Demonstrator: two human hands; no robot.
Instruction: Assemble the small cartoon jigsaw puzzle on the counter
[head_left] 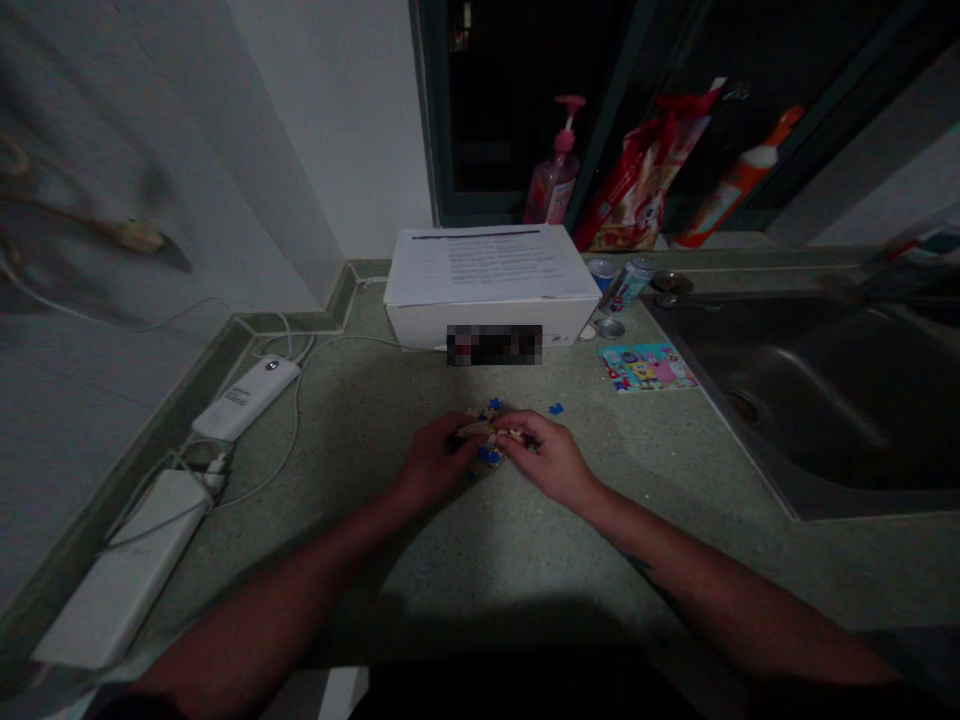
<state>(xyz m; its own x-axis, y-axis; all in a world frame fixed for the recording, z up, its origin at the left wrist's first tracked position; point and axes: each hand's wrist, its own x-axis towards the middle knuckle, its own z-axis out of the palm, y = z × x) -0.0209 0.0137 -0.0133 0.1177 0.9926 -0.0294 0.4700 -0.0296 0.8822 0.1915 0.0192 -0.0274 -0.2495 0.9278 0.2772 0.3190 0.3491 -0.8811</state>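
Both my hands meet at the middle of the speckled green countertop (480, 560). Between them is a small model of blue and tan plastic bricks (489, 436), partly hidden by my fingers. My left hand (435, 462) grips its left side, and my right hand (544, 455) pinches its right side. A single loose blue brick (556, 408) lies just beyond my right hand, not touching it. A few small blue pieces show below the model, though my fingers hide how they join it.
A white box (491, 320) topped with printed paper stands ahead. Beyond it are drink cans (624, 285) and a cartoon card (646, 366). A steel sink (795, 390) lies right. White power banks (120, 565) and cables lie left. Bottles (553, 170) stand behind.
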